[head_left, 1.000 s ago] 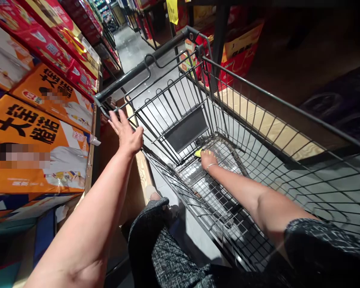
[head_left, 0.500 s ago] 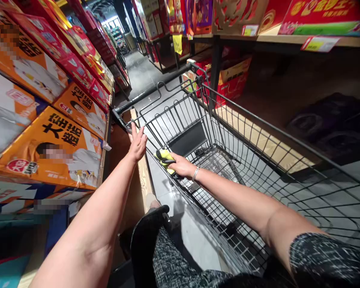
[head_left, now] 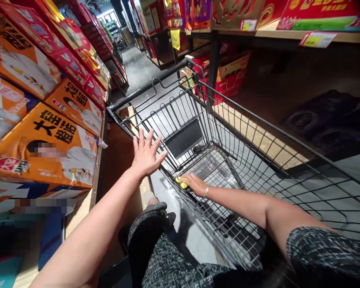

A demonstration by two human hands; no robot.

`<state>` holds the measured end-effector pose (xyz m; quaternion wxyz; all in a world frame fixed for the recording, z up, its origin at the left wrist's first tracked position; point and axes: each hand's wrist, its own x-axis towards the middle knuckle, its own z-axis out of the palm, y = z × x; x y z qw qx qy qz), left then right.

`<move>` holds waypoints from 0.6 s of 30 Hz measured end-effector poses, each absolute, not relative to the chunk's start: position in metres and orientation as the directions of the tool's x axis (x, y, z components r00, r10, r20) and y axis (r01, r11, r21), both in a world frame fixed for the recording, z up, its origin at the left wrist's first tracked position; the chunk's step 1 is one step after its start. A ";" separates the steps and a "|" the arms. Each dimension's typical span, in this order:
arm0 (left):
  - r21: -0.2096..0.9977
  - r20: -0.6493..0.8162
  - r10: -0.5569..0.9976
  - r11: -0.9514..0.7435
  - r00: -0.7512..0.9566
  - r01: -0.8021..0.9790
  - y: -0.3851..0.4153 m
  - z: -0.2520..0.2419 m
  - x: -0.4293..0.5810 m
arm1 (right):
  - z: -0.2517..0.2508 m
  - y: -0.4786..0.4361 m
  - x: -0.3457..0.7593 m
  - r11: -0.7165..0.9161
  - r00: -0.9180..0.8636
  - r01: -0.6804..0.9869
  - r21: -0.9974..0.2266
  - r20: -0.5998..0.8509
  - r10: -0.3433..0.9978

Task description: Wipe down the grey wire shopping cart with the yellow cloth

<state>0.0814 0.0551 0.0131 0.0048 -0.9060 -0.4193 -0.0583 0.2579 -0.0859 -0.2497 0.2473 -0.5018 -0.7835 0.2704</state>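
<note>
Boxes (head_left: 55, 142) are filling nine o'clock; left hand (head_left: 147, 158) is lying open, perhaps steadying the cart (head_left: 186, 138); right hand (head_left: 195, 185) is gripping cloth (head_left: 182, 183) against it.

Black metal-wire cart (head_left: 184, 138): between orange cardboard boxes (head_left: 52, 134), left, and pale wooden shelf (head_left: 276, 35), right
Crumpled yellow cloth (head_left: 182, 183): on cart's left side

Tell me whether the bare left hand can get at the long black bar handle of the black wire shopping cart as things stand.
Probably yes: the left hand is spread open, no object showing in it, and nothing seems to block its way to the nearby handle.
</note>
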 end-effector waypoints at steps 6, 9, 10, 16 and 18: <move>0.032 0.125 0.581 -0.813 0.804 0.582 0.057 0.005 0.075 | -0.267 -0.094 0.368 0.445 -0.509 0.837 -0.318 -0.156 0.847; 0.051 0.175 0.551 -0.833 0.816 0.551 0.067 0.002 0.072 | -0.239 -0.081 0.424 0.295 -0.296 0.954 -0.051 -0.311 0.903; 0.055 0.191 0.552 -0.832 0.812 0.553 0.069 0.000 0.073 | -0.227 -0.076 0.438 0.238 -0.214 0.971 0.030 -0.336 0.917; 0.070 0.252 0.584 -0.806 0.772 0.587 0.069 -0.004 0.082 | -0.118 -0.039 0.465 0.076 -0.029 0.954 0.291 -0.160 0.987; 0.078 0.257 0.594 -0.799 0.762 0.597 0.070 -0.005 0.083 | -0.069 -0.024 0.471 0.021 -0.034 0.923 0.383 0.028 0.999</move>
